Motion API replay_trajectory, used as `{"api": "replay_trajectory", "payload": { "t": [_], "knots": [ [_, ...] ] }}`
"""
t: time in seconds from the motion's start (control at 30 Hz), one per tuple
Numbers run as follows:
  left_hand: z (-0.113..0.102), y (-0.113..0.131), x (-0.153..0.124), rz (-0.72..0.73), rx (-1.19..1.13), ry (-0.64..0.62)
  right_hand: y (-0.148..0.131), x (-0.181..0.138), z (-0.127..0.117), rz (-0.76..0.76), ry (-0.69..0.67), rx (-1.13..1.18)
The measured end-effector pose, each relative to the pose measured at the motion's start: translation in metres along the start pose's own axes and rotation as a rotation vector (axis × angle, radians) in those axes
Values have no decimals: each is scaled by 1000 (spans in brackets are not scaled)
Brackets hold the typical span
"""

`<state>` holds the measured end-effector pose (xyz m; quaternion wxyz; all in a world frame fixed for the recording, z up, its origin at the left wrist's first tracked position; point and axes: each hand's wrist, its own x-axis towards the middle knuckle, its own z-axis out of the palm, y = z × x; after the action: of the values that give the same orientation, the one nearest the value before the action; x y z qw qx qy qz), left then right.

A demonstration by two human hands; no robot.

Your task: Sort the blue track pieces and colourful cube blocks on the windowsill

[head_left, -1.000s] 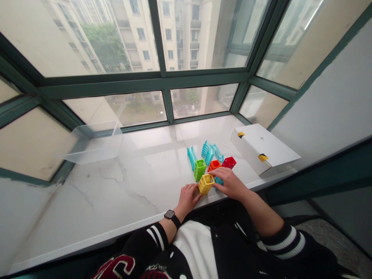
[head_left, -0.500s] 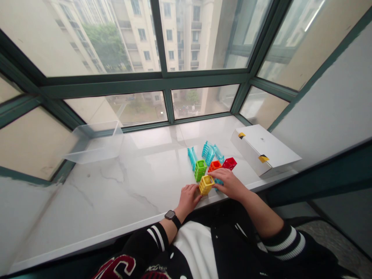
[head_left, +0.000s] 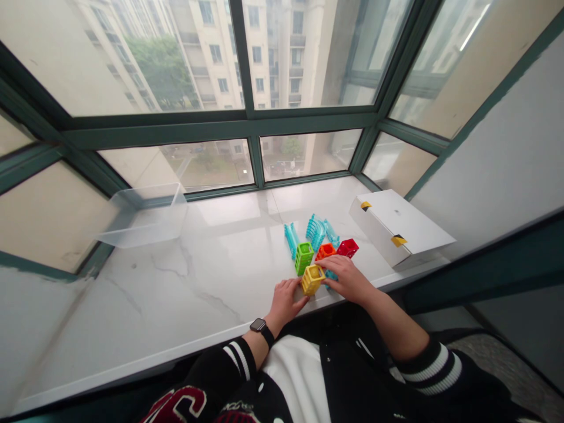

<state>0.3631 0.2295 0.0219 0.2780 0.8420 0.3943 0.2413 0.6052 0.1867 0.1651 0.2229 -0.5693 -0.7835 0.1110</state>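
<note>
A yellow openwork cube (head_left: 312, 278) stands near the front edge of a white marble sill (head_left: 211, 276). My left hand (head_left: 284, 301) rests beside it, fingers curled against its left side. My right hand (head_left: 346, 277) reaches from the right, fingers touching the yellow cube and covering a light blue piece (head_left: 331, 275). Behind stand a green cube (head_left: 304, 257), an orange cube (head_left: 325, 251) and a red cube (head_left: 348, 247). Several light blue curved track pieces (head_left: 315, 230) lie behind those.
A white box with yellow tape tabs (head_left: 399, 227) lies at the right end of the sill. A clear plastic bin (head_left: 143, 214) stands at the far left by the window. Green window frames (head_left: 255, 158) close the back.
Almost nothing has moved. My right hand's fingers have shifted slightly on the yellow cube, and the view has dipped a little.
</note>
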Motion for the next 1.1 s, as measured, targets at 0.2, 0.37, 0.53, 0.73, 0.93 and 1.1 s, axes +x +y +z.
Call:
{"api": "replay_trajectory", "payload": {
  "t": [0.2, 0.37, 0.53, 0.73, 0.93, 1.1],
  "knots": [
    [0, -1, 1, 4, -9, -9, -1, -1, 0, 3, -10, -6],
    [1, -2, 2, -5, 3, -15, 1, -1, 1, -10, 1, -8],
    [0, -2, 2, -3, -11, -18, 1, -5, -9, -38, 81, 19],
    [2, -5, 1, -13, -22, -16, 5, -19, -31, 65, 399, 96],
    [0, -11, -1, -32, -137, -2, 21, -38, -27, 217, 549, 134],
    [-5, -27, -9, -56, -318, 13, 38, -49, 1, 213, 426, 175]
  ]
}}
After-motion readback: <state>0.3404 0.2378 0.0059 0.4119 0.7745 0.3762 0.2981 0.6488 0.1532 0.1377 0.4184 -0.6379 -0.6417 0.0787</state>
